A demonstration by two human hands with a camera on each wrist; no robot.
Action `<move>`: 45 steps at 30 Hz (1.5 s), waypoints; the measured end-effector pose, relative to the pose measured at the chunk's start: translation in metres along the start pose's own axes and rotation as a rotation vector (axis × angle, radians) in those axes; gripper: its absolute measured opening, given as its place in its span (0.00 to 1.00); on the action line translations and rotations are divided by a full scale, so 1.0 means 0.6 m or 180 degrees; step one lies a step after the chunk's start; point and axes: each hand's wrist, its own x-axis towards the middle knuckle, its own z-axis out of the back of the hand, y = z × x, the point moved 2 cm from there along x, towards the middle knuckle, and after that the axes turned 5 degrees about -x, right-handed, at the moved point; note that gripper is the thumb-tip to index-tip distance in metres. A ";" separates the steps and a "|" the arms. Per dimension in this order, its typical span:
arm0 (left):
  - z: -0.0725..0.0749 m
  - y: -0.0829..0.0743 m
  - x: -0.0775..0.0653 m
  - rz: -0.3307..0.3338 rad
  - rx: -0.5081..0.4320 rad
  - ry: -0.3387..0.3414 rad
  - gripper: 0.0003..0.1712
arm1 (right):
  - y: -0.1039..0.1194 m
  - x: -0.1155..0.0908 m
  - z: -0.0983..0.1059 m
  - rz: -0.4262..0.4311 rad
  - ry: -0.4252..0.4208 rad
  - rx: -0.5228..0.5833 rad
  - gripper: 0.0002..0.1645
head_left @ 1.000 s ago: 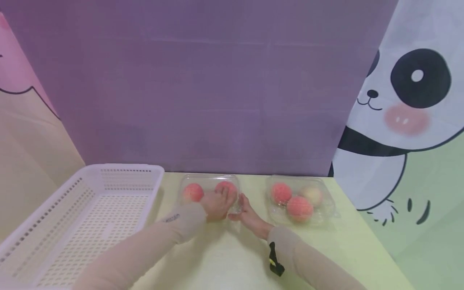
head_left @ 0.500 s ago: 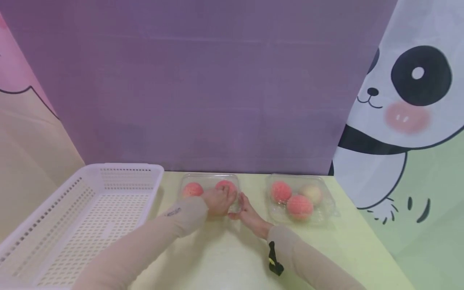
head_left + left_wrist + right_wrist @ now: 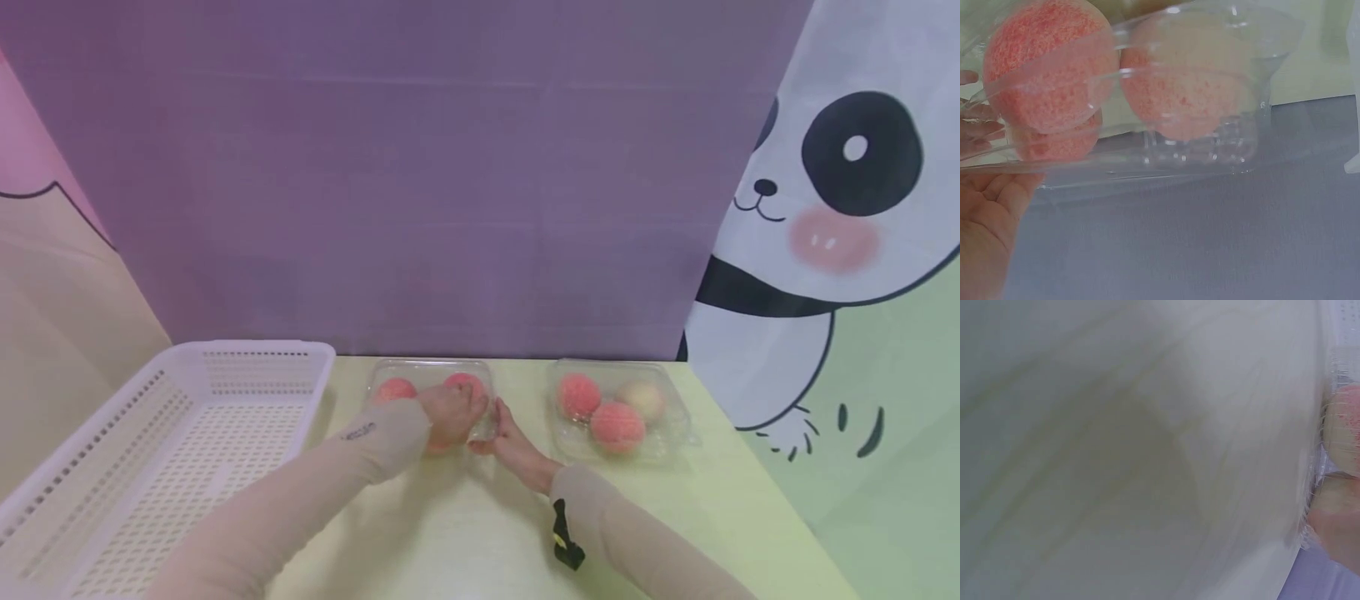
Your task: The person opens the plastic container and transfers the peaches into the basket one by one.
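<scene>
A clear plastic clamshell box holding peaches stands at the back of the table. Reddish peaches show inside it. My left hand reaches over the box with bent fingers and holds its right-hand edge, hiding part of the contents. At the box's right front corner, my right hand grips with thumb and fingers spread around it. The left wrist view shows a red peach and a paler peach through the plastic, with my left hand against the rim. In the right wrist view the box fills only the right edge.
To the right, a second clear box contains three peaches, two red and one pale. A white perforated basket occupies the left side of the yellow table. Behind the table hangs a purple cloth.
My left fingers, straighter over the peach a second ago, are now more bent at the box's edge, and that forearm sits slightly higher. The right hand keeps its place at the corner.
</scene>
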 end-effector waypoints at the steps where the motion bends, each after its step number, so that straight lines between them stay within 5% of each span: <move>1: 0.000 0.001 0.001 0.0007 -0.0030 0.0012 0.29 | 0.000 0.000 0.000 -0.0001 0.0000 -0.0002 0.60; 14: -0.001 0.004 0.007 -0.0032 -0.0169 0.0029 0.27 | -0.008 0.003 0.000 0.0080 -0.0070 -0.0078 0.60; 24: -0.002 0.003 0.010 0.0163 -0.0173 -0.0044 0.23 | 0.001 -0.002 -0.001 0.0112 -0.0080 -0.0126 0.59; 45: 0.009 0.004 0.011 0.0153 -0.0238 0.0339 0.26 | -0.002 0.001 -0.003 0.0170 -0.0030 -0.0128 0.59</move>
